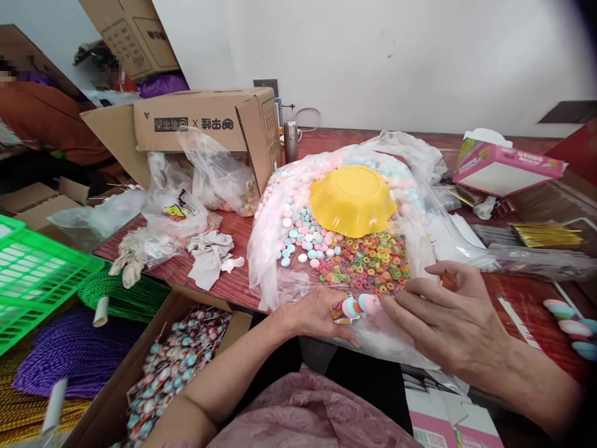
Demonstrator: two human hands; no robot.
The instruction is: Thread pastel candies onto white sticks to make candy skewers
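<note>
My left hand (321, 314) is wrapped round a candy skewer (353, 306), with pale blue and pink marshmallows and gummy rings in a row; its lower part is hidden in my fingers. My right hand (452, 317) meets the skewer's other end, thumb and index finger closed at a pink marshmallow (371, 303), the other fingers fanned upward. Just beyond both hands, colourful gummy rings (373, 258) lie heaped on a clear plastic bag (265, 274). Behind the rings are loose pink, blue and white marshmallows (308, 239) and an upturned yellow bowl (353, 199).
A large cardboard box (205, 118) stands behind left. Finished skewers (181, 354) fill a carton below left, beside purple twisted sticks (84, 354) and a green basket (41, 274). Striped marshmallows (566, 326) lie at the right, a pink-white box (506, 165) behind. Another person (51, 118) sits far left.
</note>
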